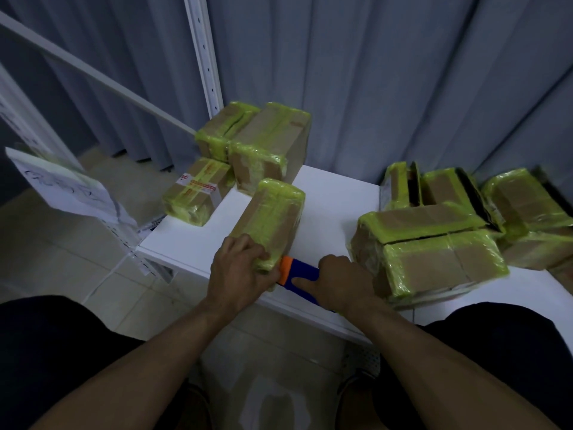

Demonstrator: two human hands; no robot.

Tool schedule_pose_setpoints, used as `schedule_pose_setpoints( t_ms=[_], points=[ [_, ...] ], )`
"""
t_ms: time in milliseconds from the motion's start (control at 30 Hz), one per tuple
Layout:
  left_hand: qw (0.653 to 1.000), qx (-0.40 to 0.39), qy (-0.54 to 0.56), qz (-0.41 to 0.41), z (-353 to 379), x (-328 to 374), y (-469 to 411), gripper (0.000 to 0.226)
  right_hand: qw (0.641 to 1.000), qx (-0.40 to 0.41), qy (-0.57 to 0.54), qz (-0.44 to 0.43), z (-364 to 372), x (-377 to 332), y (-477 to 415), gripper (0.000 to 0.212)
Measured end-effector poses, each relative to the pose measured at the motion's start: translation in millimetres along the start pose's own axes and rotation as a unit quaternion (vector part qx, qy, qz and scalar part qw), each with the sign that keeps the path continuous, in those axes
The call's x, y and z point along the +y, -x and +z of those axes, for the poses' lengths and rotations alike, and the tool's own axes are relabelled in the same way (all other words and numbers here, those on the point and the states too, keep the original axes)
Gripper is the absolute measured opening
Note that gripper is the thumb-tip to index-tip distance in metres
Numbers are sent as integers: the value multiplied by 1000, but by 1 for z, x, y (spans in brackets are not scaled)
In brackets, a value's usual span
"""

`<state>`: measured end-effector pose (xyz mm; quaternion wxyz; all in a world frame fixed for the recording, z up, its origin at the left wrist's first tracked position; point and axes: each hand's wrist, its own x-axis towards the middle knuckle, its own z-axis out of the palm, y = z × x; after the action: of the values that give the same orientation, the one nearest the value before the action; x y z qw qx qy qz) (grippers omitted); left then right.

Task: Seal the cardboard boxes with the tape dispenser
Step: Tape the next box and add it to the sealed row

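At the near edge of the white table (335, 193), my left hand (238, 268) grips the near end of a small cardboard box (269, 218), fingers curled over its top, while my right hand (338, 280) is wrapped round the blue handle of the tape dispenser (299, 274), forefinger laid straight along it. The dispenser lies between the two hands, its orange head just beside the box's near corner; the hands are apart, each clamped on its own thing. The box is brown board banded lengthwise in glossy yellow-green tape, long and narrow, angled away from me. Just right of my right hand sits a large taped box (434, 252), its wrinkled film catching the light, a dark seam gaping along its top. Behind it three more taped boxes (527, 206) crowd the table's right end. To the left, a labelled box (198, 193) overhangs the table's edge; its white sticker and red-printed strips are too blurred on my feed to read. Two stacked boxes (269, 150) stand behind it. A sheet of paper (62, 181) at far left bears dark marks I cannot make out. A white perforated upright (204, 51) and a grey pleated curtain (372, 72) close the background.
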<state>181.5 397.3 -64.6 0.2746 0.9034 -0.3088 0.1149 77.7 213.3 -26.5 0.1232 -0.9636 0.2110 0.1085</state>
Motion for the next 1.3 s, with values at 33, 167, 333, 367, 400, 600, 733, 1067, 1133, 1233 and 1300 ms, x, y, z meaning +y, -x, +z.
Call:
schedule_pose_setpoints(
  t_ms=[33, 167, 333, 367, 400, 600, 733, 1067, 1133, 1233, 1300],
  points=[
    [1000, 1, -5, 0, 0, 0, 0, 37, 1000, 9, 27, -11, -1, -2, 2, 61],
    [999, 15, -47, 10, 1, 3, -1, 37, 999, 28, 37, -18, -6, -6, 2, 58],
    [996, 29, -83, 5, 1, 9, -2, 51, 1000, 17, 2, 21, -8, 3, 0, 60],
    [996, 31, -86, -4, 1, 9, -3, 56, 999, 17, -10, 29, -9, 6, 0, 60],
    [995, 30, -90, -16, 2, 10, -4, 59, 999, 16, -28, 37, -10, 10, 1, 60],
    [990, -9, -107, -88, 10, 18, -5, 71, 993, 26, -100, 60, -16, 21, 11, 64],
    [986, -59, -130, -84, 2, 9, 1, 83, 990, 33, -123, 58, -20, 25, 14, 64],
    [969, -92, -190, -125, -14, -21, 1, 73, 990, 53, -123, 32, -38, -5, -2, 66],
    [969, -99, -181, -134, -13, -28, -13, 73, 989, 52, -133, 31, -38, -12, -11, 67],
    [968, -106, -180, -142, -9, -40, -36, 74, 982, 57, -174, 35, -36, -14, -25, 69],
    [966, -119, -171, -152, -3, -48, -51, 76, 979, 56, -195, 37, -37, -12, -32, 66]
  ],
)
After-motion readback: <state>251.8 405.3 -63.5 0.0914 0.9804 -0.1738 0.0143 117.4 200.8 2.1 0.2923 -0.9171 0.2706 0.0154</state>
